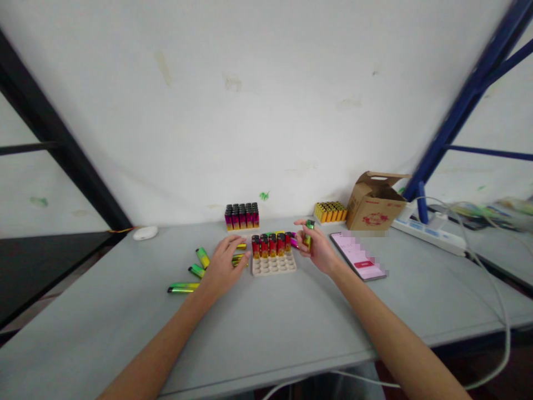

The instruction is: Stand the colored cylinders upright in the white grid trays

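Note:
Near the middle of the table, a pale tray (273, 268) has red-and-gold lighters (272, 245) upright in its back part, with bare holes at the front. Just left of the tray, my left hand (222, 264) is over some yellow-gold lighters (240, 259), its fingers spread. My right hand (315, 246), right of the tray, grips a green-and-gold lighter (308, 236) upright. Loose green lighters (202, 258) lie on the table left of my left hand. Magenta lighters (293, 240) lie partly hidden between the tray and my right hand.
By the wall stand a block of purple-black lighters (242, 216) and a block of orange ones (331, 212). An open cardboard box (370, 208), a phone (358, 255) and a white power strip (433, 236) with cables are at the right. A white oval object (145, 233) sits back left.

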Tool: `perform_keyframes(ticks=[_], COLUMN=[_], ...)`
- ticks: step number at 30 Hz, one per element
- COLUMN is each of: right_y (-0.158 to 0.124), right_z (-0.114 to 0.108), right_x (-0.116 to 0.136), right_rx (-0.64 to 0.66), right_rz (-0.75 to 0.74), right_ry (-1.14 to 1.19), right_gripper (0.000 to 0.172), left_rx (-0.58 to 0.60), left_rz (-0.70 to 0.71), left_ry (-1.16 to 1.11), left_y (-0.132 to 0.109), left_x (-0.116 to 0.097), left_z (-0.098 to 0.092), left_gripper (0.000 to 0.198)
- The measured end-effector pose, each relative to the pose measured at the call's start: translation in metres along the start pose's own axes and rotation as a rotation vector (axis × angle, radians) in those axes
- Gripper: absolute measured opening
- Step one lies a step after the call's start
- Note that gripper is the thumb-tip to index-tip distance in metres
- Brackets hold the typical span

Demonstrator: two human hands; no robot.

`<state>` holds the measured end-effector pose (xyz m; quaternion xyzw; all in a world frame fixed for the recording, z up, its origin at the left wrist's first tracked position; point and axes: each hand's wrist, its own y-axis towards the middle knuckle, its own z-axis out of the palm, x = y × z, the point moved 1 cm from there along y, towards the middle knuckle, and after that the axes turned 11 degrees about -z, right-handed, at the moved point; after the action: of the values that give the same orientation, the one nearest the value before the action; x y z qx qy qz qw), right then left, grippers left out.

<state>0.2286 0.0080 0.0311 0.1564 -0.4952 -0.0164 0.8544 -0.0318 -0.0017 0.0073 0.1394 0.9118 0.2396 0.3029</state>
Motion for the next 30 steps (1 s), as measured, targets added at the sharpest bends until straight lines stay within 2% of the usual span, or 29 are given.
perform_keyframes(ticks=[2,4,7,11,22,30], right_y=[0.0002,-0.0001,-0.0005,-0.0008,-0.0009,0.0008], right_z=[-0.0018,-0.0026,-0.0031,-0.0039,0.0013,-0.0001], right_x=[0.0027,0.0055,0.0080,0.0067,-0.0005,-0.0003], right_rx=[0.059,0.084,0.100,0.097,0.055,0.012], right_rz=[0.114,0.193,0.234,0.272,0.229,0.172], right_ry=[0.101,0.200,0.265,0.242,0.181,0.189], right_gripper=[0.027,0.033,0.045,0.046,0.041,0.035], left_rx=[0.018,0.028,0.035,0.031,0.053,0.076], left_rz=[0.011,0.023,0.021,0.013,-0.015,0.039], left_ry=[0.003,0.003,-0.001,-0.007,0.034,0.176], left_y=[-0.0009,-0.0015,-0.0015,-0.0015,-0.0027,-0.0051], left_x=[0.0011,0.0008,-0.0005,-0.0012,-0.0009,0.0054], left_z=[0.0018,0.0024,0.0022,0.0022,0.0038,0.0107], left_gripper=[0.036,0.035,0.034,0.034,0.034,0.046])
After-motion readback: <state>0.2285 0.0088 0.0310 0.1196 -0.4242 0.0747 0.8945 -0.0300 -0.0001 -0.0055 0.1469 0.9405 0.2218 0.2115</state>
